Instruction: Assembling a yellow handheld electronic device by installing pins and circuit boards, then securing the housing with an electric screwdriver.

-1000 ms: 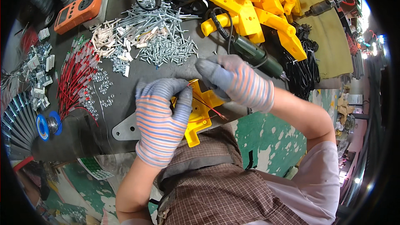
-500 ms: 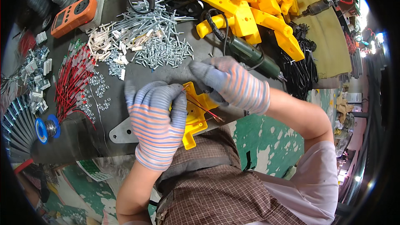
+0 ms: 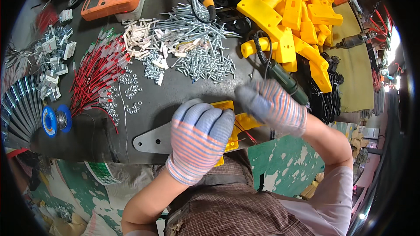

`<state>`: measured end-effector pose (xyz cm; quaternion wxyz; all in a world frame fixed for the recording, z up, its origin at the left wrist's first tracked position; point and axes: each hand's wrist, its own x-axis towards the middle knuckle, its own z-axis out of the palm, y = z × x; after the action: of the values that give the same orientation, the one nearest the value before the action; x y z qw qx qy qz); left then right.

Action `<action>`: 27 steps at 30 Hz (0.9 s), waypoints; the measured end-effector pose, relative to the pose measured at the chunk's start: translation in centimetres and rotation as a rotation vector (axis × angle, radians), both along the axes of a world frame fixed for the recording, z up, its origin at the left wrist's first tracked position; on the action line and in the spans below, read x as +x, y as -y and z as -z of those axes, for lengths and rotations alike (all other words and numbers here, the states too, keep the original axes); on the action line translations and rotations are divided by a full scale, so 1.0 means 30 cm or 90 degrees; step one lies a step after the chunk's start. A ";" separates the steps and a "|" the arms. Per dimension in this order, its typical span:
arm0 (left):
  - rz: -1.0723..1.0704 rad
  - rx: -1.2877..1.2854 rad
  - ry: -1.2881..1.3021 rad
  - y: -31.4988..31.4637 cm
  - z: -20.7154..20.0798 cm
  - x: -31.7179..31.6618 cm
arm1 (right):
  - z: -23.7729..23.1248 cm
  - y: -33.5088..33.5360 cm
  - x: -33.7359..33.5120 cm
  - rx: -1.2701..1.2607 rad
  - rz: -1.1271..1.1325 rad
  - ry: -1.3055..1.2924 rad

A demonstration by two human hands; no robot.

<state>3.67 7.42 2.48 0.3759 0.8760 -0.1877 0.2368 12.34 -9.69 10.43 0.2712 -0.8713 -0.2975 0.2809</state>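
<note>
My left hand (image 3: pixel 199 140), in a striped knit glove, is closed over a yellow plastic housing (image 3: pixel 248 121) near the table's front edge. Its curled fingers cover much of that piece. Thin red and dark wires (image 3: pixel 246 132) stick out of the housing toward the right. Above the right end of the piece, apart from it, is my gloved right hand (image 3: pixel 278 107). Motion blurs it somewhat, but its fingers look curled together; whatever they hold, if anything, cannot be made out. A flat grey metal plate (image 3: pixel 149 140) with holes juts out to the left from beneath my left hand.
Piles of screws (image 3: pixel 205 65), nuts (image 3: pixel 131 85) and red-wired parts (image 3: pixel 94 67) lie across the table. A green power tool (image 3: pixel 286 83) rests beside heaped yellow housings (image 3: pixel 284 22). An orange meter (image 3: pixel 111 2) sits far left; a blue wire spool (image 3: pixel 49 121) stands nearer.
The whole view has shifted, so the table's things appear lower and farther right. My left hand still covers the yellow housing; my right hand remains raised above its right end.
</note>
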 end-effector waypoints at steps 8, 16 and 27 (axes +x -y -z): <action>0.039 -0.078 -0.110 -0.003 0.022 0.012 | 0.190 -0.338 0.168 0.009 -0.046 0.409; 0.023 -0.034 -0.103 -0.017 0.016 -0.030 | 0.260 -0.376 0.148 0.032 -0.016 0.471; 0.027 -0.050 -0.085 -0.015 0.033 -0.025 | 0.193 -0.304 0.163 0.103 0.009 0.223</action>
<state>2.91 7.89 1.48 0.4267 0.8702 -0.1713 0.1769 17.23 -0.57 4.64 0.2862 -0.8843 -0.3556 0.0984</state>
